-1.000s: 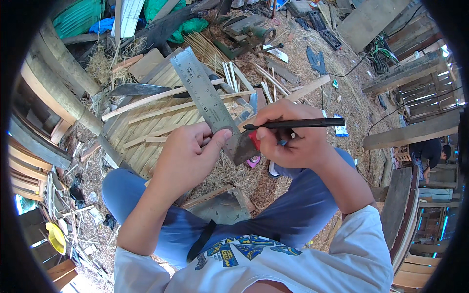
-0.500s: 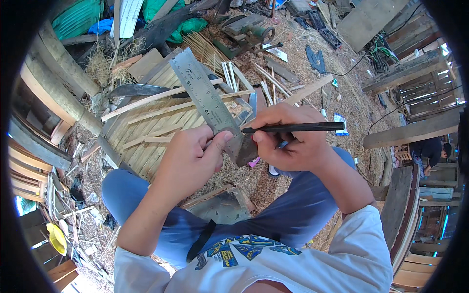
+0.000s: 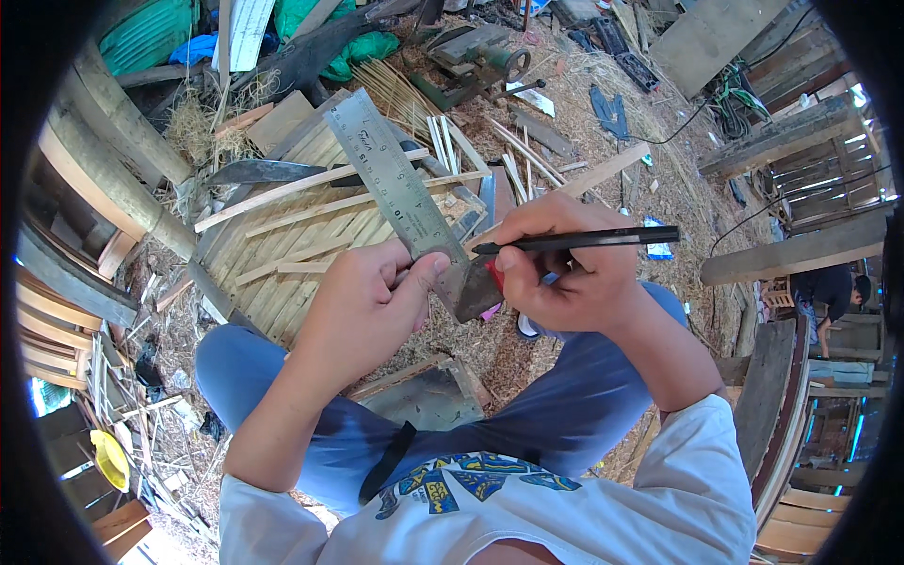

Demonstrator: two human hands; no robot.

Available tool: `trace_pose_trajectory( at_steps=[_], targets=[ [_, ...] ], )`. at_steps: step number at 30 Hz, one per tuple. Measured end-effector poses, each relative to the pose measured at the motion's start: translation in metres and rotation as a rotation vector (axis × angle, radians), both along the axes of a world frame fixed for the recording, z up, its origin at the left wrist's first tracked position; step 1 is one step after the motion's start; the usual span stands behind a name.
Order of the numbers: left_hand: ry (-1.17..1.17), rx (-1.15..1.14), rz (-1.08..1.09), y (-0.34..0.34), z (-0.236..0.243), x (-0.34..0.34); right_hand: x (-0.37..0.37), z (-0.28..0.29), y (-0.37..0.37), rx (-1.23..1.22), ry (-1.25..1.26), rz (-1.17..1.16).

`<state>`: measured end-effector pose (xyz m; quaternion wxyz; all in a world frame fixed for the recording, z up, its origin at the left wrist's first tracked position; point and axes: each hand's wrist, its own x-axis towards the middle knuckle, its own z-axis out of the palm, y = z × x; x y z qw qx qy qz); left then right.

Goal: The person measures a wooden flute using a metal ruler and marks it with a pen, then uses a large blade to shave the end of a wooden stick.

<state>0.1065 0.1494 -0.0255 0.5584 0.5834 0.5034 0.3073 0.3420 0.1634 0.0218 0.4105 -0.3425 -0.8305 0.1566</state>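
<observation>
Between thumb and curled fingers, my left hand (image 3: 367, 301) pinches a metal try square (image 3: 391, 188), its ruled blade slanting up and to the left. The square's dark stock (image 3: 476, 294) sits between my two hands. My right hand (image 3: 570, 268) grips a black pen (image 3: 603, 239), lying nearly level with its tip just right of the blade. A pale wooden strip (image 3: 612, 169) runs from behind my right hand to the upper right; I cannot tell whether the fingers touch it. Something small and red (image 3: 495, 274) shows beside my right fingertips, partly hidden.
Beyond my hands, a slatted wooden platform (image 3: 301, 240) bears loose strips and a long dark blade (image 3: 268, 173). A green vise-like tool (image 3: 480, 71) stands farther off. Shavings cover the ground. Curved timbers line the left, and a person (image 3: 829, 301) is at the far right.
My right hand has shifted slightly right, drawing the pen tip back from the blade, and the pen's rear end sits a little higher. The red thing shows more. My left hand stays put.
</observation>
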Motion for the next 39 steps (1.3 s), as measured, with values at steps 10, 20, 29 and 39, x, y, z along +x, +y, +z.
trace_pose_trajectory(
  at_steps=[10, 20, 29, 39],
  targets=[
    [0.089, 0.106, 0.039, -0.002, -0.004, 0.004, 0.003, 0.0, -0.001, -0.069, -0.021, 0.019],
    [-0.006, 0.027, -0.005, -0.002, -0.002, 0.004, 0.004, 0.0, 0.0, -0.067, -0.055, 0.025],
    [-0.011, -0.016, -0.043, -0.002, 0.003, 0.002, 0.003, 0.002, -0.002, -0.057, -0.035, 0.011],
    [-0.001, 0.033, 0.013, -0.003, -0.005, 0.003, 0.002, 0.0, -0.002, -0.086, -0.027, 0.016]
  ],
)
